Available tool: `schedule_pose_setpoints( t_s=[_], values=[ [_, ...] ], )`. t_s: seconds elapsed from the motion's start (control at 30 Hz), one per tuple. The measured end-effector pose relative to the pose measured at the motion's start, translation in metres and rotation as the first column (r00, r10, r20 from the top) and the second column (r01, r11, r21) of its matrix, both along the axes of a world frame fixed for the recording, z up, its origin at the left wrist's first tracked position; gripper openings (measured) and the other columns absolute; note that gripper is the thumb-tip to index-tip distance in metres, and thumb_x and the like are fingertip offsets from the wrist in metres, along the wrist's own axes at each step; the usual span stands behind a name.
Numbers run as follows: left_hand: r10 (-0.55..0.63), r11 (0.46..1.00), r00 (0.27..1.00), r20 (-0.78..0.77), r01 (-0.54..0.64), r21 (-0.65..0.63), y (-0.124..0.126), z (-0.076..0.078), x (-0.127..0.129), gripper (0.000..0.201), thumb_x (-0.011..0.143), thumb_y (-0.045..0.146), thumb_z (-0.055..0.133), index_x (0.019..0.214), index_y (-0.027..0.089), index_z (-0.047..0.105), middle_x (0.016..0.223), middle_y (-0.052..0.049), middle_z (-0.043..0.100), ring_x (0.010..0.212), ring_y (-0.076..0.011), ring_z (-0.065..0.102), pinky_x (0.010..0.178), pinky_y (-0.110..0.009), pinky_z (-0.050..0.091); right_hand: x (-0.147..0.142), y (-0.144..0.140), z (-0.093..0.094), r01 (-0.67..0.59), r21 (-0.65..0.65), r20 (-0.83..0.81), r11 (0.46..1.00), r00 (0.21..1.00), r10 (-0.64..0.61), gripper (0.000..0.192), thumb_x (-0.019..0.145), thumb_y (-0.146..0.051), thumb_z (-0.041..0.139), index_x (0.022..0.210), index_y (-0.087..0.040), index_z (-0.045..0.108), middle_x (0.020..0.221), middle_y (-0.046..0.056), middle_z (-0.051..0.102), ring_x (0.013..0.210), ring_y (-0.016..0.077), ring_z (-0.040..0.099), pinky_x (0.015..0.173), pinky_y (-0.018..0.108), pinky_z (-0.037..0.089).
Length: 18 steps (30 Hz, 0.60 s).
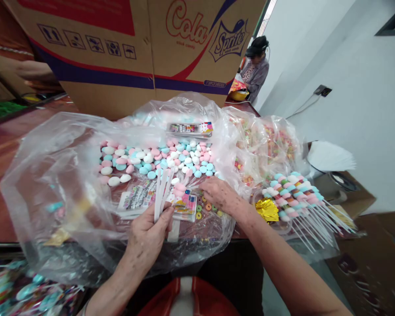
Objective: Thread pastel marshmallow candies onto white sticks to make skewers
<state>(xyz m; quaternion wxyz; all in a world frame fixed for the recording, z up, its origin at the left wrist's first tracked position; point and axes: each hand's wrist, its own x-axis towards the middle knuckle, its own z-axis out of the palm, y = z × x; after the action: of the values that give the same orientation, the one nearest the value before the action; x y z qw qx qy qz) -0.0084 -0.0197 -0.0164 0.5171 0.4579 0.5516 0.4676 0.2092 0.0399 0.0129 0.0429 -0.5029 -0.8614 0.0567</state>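
The left hand (148, 235) holds a small bunch of white sticks (161, 191) upright, its grip pinched around their lower ends with the thumb across the front. The sticks fan slightly upward over a clear plastic sheet (52, 175) spread on the table (0, 175). The right hand (219, 193) rests palm down just beside the sticks, fingers curled loosely over small ring-shaped candies (204, 206); whether it pinches one I cannot tell. Between the two hands lies a printed packet (186, 206), and another printed card (136, 197) lies left of the sticks. Beyond them, a heap of pink, blue and white candy discs (158, 158) lies on the plastic. To the right, finished candy skewers (294, 195) are piled with their sticks pointing outward, next to a gold foil piece (266, 210). A large cardboard box (134, 48) stands behind, and another person (256, 66) is at work far off.
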Motion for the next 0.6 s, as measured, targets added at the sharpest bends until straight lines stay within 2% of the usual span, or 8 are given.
schedule_pose_setpoints(
  t_s=[0.23,0.3,0.37,0.4,0.43,0.5,0.57,0.6],
  values=[
    [-0.026,1.000,0.994,-0.103,0.027,0.006,0.000,0.005,-0.001,0.029,0.082,0.046,0.062,0.090,0.019,0.066,0.051,0.006,0.051,0.045,-0.0118,0.042,0.044,-0.022,0.031,-0.024,-0.011,0.004,0.100,0.089,0.140,0.991,0.984,-0.112,0.024,0.087,-0.007,0.048,0.104,-0.014,0.063,0.103,0.015,0.067,0.102,0.0271,0.059,0.080,0.034,0.048],
    [-0.067,0.997,0.982,-0.178,0.072,0.022,0.001,0.008,-0.003,0.028,0.083,0.045,0.060,0.087,0.018,0.067,0.050,0.006,0.049,0.046,-0.0122,0.042,0.045,-0.022,0.031,-0.023,-0.008,0.004,0.180,0.070,0.051,0.981,0.982,-0.184,0.025,0.086,-0.008,0.048,0.103,-0.015,0.064,0.105,0.014,0.068,0.102,0.0262,0.060,0.081,0.034,0.048],
    [-0.104,0.992,0.959,-0.263,0.118,0.038,0.001,0.011,-0.004,0.029,0.083,0.045,0.058,0.085,0.018,0.068,0.049,0.006,0.048,0.047,-0.0128,0.042,0.047,-0.022,0.032,-0.016,-0.004,0.003,0.295,-0.008,-0.181,0.955,0.939,-0.292,0.023,0.083,-0.010,0.050,0.098,-0.017,0.066,0.101,0.011,0.070,0.096,0.0239,0.062,0.080,0.033,0.047],
    [-0.119,0.989,0.945,-0.305,0.140,0.049,0.001,0.013,-0.005,0.030,0.083,0.045,0.057,0.085,0.018,0.070,0.050,0.006,0.048,0.048,-0.0133,0.043,0.048,-0.023,0.034,-0.012,-0.003,0.002,0.332,-0.087,-0.349,0.939,0.873,-0.341,0.021,0.080,-0.012,0.053,0.095,-0.018,0.067,0.095,0.008,0.071,0.089,0.0220,0.063,0.076,0.032,0.048],
    [-0.131,0.985,0.930,-0.344,0.161,0.060,0.001,0.015,-0.005,0.030,0.083,0.044,0.056,0.085,0.018,0.071,0.050,0.005,0.049,0.049,-0.0138,0.044,0.050,-0.023,0.035,-0.008,-0.001,0.003,0.334,-0.190,-0.527,0.923,0.759,-0.383,0.018,0.078,-0.015,0.055,0.091,-0.019,0.067,0.088,0.005,0.071,0.081,0.0197,0.063,0.072,0.030,0.047],
    [-0.160,0.977,0.900,-0.405,0.203,0.065,0.002,0.017,-0.004,0.031,0.083,0.044,0.055,0.087,0.019,0.072,0.052,0.005,0.050,0.052,-0.0146,0.046,0.052,-0.023,0.036,-0.002,0.000,0.004,0.225,-0.403,-0.781,0.887,0.421,-0.461,0.014,0.074,-0.023,0.060,0.085,-0.019,0.066,0.073,-0.001,0.068,0.065,0.0153,0.061,0.062,0.026,0.045],
    [-0.189,0.970,0.878,-0.440,0.236,0.052,0.003,0.019,-0.002,0.032,0.084,0.044,0.053,0.088,0.020,0.073,0.051,0.005,0.049,0.051,-0.0147,0.045,0.052,-0.023,0.036,-0.001,-0.001,0.006,0.062,-0.537,-0.833,0.841,0.119,-0.540,0.016,0.069,-0.029,0.067,0.081,-0.019,0.066,0.063,-0.003,0.065,0.056,0.0128,0.058,0.056,0.024,0.043],
    [-0.195,0.969,0.871,-0.450,0.242,0.047,0.004,0.020,0.000,0.032,0.085,0.044,0.052,0.087,0.020,0.073,0.051,0.006,0.048,0.050,-0.0144,0.044,0.051,-0.023,0.035,-0.001,-0.003,0.007,0.001,-0.573,-0.820,0.820,0.025,-0.572,0.018,0.067,-0.031,0.070,0.080,-0.019,0.067,0.060,-0.003,0.065,0.054,0.0123,0.058,0.055,0.024,0.042]
  ],
)
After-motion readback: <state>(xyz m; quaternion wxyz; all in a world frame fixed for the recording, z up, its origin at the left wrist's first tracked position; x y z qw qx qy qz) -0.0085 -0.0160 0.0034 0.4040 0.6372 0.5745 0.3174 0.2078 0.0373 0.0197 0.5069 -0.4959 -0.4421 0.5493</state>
